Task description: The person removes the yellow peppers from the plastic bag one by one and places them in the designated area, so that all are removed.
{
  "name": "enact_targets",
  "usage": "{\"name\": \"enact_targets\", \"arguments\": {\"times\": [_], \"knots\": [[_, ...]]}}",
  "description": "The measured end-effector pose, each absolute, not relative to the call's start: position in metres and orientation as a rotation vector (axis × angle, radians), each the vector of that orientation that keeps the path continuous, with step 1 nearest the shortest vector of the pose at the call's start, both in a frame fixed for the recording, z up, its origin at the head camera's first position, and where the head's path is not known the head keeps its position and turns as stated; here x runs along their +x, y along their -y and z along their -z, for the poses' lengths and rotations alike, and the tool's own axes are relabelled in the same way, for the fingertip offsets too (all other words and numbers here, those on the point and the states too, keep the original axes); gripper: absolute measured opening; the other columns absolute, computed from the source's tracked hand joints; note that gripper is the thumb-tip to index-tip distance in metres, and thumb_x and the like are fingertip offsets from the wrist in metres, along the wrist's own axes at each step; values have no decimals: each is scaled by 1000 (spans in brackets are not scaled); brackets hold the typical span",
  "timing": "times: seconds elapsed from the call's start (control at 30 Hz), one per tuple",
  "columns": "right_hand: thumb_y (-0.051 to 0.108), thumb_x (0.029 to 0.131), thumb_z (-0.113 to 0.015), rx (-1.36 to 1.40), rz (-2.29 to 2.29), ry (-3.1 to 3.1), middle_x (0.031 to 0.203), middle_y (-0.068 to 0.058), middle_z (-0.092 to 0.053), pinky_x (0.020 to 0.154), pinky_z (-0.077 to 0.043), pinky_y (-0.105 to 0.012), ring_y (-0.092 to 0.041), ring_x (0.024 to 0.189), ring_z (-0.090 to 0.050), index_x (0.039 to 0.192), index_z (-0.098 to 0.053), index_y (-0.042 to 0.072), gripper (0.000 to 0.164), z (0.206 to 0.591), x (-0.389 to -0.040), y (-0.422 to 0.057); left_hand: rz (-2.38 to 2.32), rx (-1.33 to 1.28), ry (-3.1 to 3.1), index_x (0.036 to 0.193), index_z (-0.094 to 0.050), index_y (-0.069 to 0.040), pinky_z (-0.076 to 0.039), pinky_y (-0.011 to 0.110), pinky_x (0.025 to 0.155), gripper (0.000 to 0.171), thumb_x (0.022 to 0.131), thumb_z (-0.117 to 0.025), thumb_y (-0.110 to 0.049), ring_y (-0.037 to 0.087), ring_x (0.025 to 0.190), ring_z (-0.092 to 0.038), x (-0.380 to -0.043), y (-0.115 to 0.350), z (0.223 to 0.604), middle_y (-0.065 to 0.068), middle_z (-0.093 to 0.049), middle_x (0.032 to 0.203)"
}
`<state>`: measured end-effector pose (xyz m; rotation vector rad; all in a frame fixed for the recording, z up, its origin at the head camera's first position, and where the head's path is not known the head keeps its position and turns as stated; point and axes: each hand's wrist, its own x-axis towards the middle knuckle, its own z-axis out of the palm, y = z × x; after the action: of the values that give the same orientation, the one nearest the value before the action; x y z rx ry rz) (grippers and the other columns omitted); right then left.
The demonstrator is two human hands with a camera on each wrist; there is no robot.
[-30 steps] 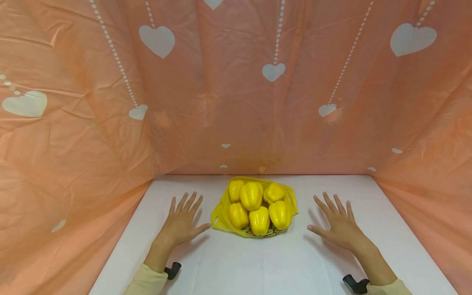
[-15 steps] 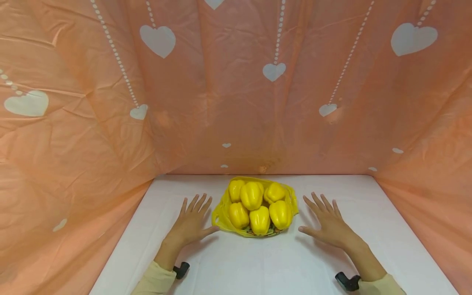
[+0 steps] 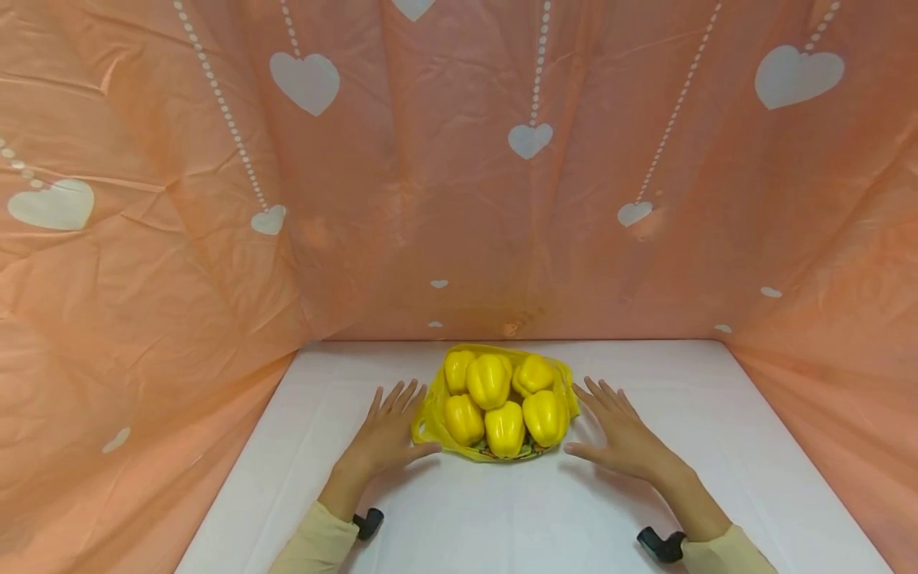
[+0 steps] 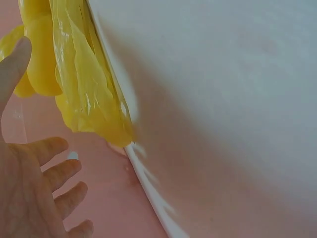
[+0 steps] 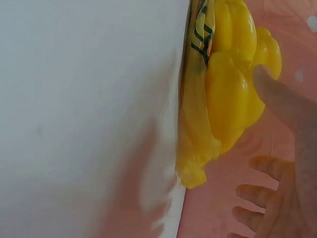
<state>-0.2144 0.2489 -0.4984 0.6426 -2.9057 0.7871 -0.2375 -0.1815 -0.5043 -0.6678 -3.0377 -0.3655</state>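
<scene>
Several yellow bell peppers (image 3: 504,429) sit in a group on a spread yellow plastic bag (image 3: 428,426) at the far middle of the table. The left hand (image 3: 387,438) is held just left of the bag, fingers spread and straight, palm turned inward. On the other side, the right hand (image 3: 622,438) is spread the same way, its fingertips close to the bag's right edge. Neither hand holds anything; whether any fingertip touches the bag I cannot tell. In the right wrist view, dark printing shows on the bag (image 5: 195,119) beneath the peppers (image 5: 228,94).
The white table (image 3: 502,518) stretches in front of the bag and to both sides. Orange sheeting with white hearts (image 3: 459,199) hangs behind the table and along its left and right sides. Each wrist carries a small black camera mount (image 3: 369,524).
Both hands have moved inward toward the bag, the left one rightward and the right one leftward. The peppers and the bag stay in place.
</scene>
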Motion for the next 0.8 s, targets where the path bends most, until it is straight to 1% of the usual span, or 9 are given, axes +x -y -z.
{"name": "enact_targets", "arguments": {"times": [0.13,0.23,0.37,0.53,0.67,0.8], "knots": [[58,88,-83,664,-799,2903,173,-26,-27,131,-12,-68,-50,160,-21,166,-37,3,107,501,-217,-243,422,-652,3070,170,-28,-7,0,61,134,107,94,-70,-68,38,165,-14,-239,177,503,16,-21,178],[60,87,-83,670,-804,2914,174,-23,-28,131,-13,-66,-47,161,-22,166,-36,3,108,503,-220,-240,462,-659,3079,170,-28,-6,0,60,134,108,93,-72,-67,38,165,-15,-240,173,502,16,-21,178],[61,87,-84,676,-831,2910,173,-23,-30,130,-18,-67,-49,159,-26,166,-35,3,110,507,-222,-237,438,-678,3087,170,-26,-4,-1,59,135,110,93,-72,-68,38,165,-14,-242,170,503,16,-20,178],[58,88,-85,693,-934,2895,171,-24,-33,126,-27,-69,-50,156,-31,167,-33,3,110,511,-225,-233,427,-682,3083,170,-25,-4,-2,59,135,113,92,-72,-70,37,165,-15,-244,166,507,16,-20,178],[55,88,-87,714,-944,2876,169,-25,-37,123,-34,-69,-50,154,-36,165,-35,0,108,511,-225,-230,440,-693,3078,170,-24,-2,-3,57,135,116,90,-73,-71,38,165,-16,-246,163,507,17,-20,178],[51,88,-88,737,-933,2852,166,-27,-40,121,-37,-69,-51,151,-39,163,-38,-1,104,512,-225,-228,457,-700,3092,170,-23,-2,-4,56,135,118,89,-74,-71,37,165,-16,-247,158,507,16,-19,178]]}}
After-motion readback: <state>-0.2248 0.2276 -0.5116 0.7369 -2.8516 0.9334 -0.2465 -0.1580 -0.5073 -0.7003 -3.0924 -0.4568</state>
